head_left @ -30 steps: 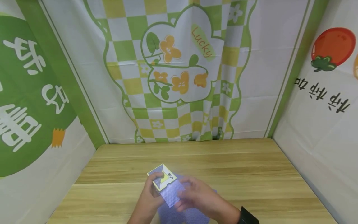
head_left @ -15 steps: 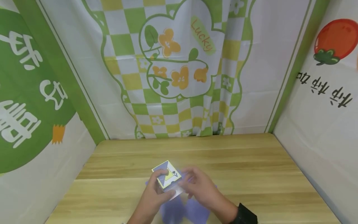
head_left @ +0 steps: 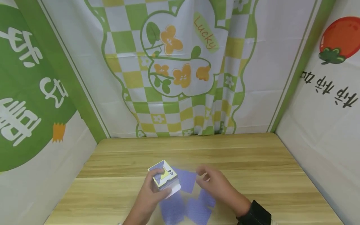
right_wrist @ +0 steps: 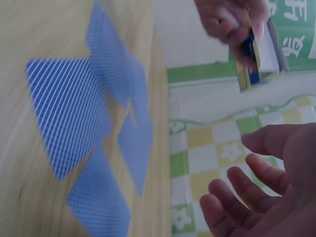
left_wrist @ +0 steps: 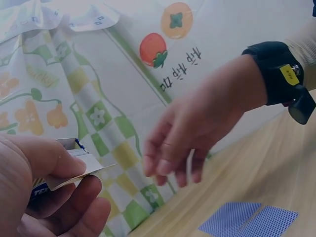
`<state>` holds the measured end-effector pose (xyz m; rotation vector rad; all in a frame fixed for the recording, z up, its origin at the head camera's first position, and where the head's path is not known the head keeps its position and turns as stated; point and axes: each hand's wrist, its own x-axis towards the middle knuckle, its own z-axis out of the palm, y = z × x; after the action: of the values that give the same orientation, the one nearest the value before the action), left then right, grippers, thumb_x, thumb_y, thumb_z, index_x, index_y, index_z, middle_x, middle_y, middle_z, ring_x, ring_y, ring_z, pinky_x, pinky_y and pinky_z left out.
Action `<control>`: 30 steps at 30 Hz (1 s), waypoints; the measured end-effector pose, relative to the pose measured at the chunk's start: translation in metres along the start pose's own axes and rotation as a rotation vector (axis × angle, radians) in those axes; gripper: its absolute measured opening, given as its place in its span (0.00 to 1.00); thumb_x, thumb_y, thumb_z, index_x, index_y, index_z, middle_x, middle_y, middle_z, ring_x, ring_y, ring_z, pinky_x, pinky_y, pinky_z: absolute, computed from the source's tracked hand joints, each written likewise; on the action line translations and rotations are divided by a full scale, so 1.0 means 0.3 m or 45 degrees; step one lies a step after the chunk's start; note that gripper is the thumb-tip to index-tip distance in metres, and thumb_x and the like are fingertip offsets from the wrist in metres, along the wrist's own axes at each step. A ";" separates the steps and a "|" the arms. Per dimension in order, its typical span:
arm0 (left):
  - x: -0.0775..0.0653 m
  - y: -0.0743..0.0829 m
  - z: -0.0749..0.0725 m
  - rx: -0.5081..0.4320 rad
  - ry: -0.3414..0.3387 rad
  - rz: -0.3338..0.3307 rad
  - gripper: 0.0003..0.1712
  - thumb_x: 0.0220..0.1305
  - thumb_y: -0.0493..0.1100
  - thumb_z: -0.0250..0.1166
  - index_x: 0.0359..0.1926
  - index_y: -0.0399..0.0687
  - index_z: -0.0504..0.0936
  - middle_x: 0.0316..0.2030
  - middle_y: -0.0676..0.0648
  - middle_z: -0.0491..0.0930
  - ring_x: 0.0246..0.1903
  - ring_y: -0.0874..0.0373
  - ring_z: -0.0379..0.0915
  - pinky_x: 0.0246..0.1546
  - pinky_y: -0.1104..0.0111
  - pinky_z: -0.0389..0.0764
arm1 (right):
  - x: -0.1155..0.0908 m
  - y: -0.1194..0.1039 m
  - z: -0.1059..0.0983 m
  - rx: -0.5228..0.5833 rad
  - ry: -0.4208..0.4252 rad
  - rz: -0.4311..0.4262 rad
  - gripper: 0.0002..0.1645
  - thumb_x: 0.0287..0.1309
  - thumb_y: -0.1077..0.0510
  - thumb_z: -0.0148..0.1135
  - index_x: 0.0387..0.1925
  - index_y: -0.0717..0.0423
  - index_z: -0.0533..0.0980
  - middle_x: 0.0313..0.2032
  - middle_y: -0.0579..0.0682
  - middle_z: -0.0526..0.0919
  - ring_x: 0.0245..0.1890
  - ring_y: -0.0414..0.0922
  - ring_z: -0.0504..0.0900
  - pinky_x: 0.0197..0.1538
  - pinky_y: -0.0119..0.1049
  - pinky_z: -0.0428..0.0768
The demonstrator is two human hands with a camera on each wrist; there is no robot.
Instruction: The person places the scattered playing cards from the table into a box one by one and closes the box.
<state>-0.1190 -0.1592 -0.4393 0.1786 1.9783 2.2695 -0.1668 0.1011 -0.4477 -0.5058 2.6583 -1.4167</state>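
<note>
We read an "A" beside a dark suit mark on the blue, white and yellow playing-card box [head_left: 168, 176], and "TEX" on its dark side [left_wrist: 39, 191]. The left hand [head_left: 152, 191] grips it above the wooden table [head_left: 118, 156], thumb pressing the white flap [head_left: 175, 187] — which stands open. The right hand [head_left: 214, 182], black wristband [head_left: 255, 213] behind, hovers right of the box, fingers loosely bent, holding nothing. Below, we see at least four blue-patterned cards [head_left: 172, 208]. Behind — "Lucky" on the checkered curtain [head_left: 133, 78], "柿柿如" on the side cloth [head_left: 326, 134].
</note>
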 end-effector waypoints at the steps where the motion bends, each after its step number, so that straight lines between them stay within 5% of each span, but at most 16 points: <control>1: 0.001 -0.002 -0.002 -0.007 0.007 0.009 0.40 0.55 0.26 0.67 0.64 0.44 0.58 0.57 0.33 0.65 0.49 0.46 0.76 0.46 0.62 0.85 | -0.003 0.012 -0.007 -0.014 -0.014 0.010 0.16 0.64 0.57 0.67 0.52 0.55 0.78 0.50 0.54 0.82 0.44 0.47 0.81 0.39 0.38 0.82; 9: -0.003 -0.010 -0.017 -0.027 0.040 0.053 0.39 0.54 0.24 0.67 0.63 0.43 0.59 0.53 0.36 0.67 0.46 0.48 0.76 0.43 0.65 0.85 | -0.036 0.093 -0.036 -0.159 -0.067 0.063 0.17 0.59 0.61 0.70 0.50 0.59 0.79 0.49 0.55 0.82 0.48 0.54 0.81 0.49 0.51 0.82; 16: -0.011 -0.009 -0.032 -0.011 0.023 0.019 0.39 0.55 0.25 0.66 0.64 0.43 0.58 0.55 0.35 0.64 0.48 0.47 0.74 0.45 0.65 0.84 | -0.072 0.166 -0.056 -0.493 -0.165 -0.004 0.20 0.52 0.62 0.70 0.49 0.58 0.80 0.49 0.53 0.80 0.51 0.54 0.78 0.52 0.55 0.79; 21: -0.015 -0.011 -0.044 0.009 0.025 -0.022 0.40 0.56 0.27 0.66 0.65 0.45 0.57 0.56 0.33 0.63 0.50 0.46 0.73 0.48 0.64 0.83 | -0.098 0.192 -0.087 -0.704 -0.194 0.082 0.28 0.45 0.62 0.70 0.53 0.56 0.80 0.54 0.54 0.79 0.55 0.59 0.75 0.54 0.64 0.75; 26: -0.015 -0.016 -0.052 0.003 0.038 -0.010 0.40 0.57 0.27 0.66 0.66 0.44 0.57 0.56 0.33 0.65 0.49 0.47 0.74 0.47 0.64 0.84 | -0.108 0.209 -0.118 -0.739 -0.204 0.133 0.31 0.46 0.60 0.74 0.55 0.54 0.79 0.57 0.56 0.77 0.58 0.60 0.73 0.57 0.67 0.71; 30: -0.013 -0.021 -0.060 0.001 0.055 -0.002 0.40 0.56 0.26 0.66 0.66 0.43 0.57 0.55 0.34 0.66 0.48 0.47 0.74 0.46 0.64 0.84 | -0.104 0.215 -0.112 -0.711 -0.193 0.027 0.29 0.45 0.59 0.74 0.54 0.53 0.79 0.56 0.55 0.77 0.57 0.60 0.73 0.56 0.68 0.71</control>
<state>-0.1183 -0.1765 -0.4479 0.1291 1.9990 2.2909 -0.1612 0.1711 -0.4840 -0.5910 2.8933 -0.5784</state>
